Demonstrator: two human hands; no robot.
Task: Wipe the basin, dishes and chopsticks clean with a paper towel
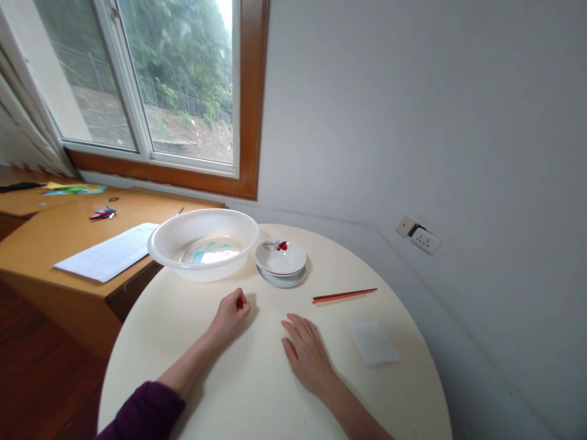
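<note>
My left hand (233,310) rests on its side on the cream table, fingers curled in a loose fist with nothing seen in it. Flat on the tabletop lies my right hand (306,354), its fingers stretched out and holding nothing. Beyond my left hand stands a translucent white plastic basin (205,244) with a light-blue pattern at its bottom. To the right of the basin are stacked plates (284,260), the top one bearing a red flower. A few chopsticks (343,296), dark, red and pale, lie past my right hand. A white cloth (373,342) is spread to its right.
The round table (257,391) stands against a white wall with a socket (425,239). On its left is a wooden desk (27,244) holding a white paper sheet (110,250) and small colourful items (103,212). A wood-framed window (250,122) is behind.
</note>
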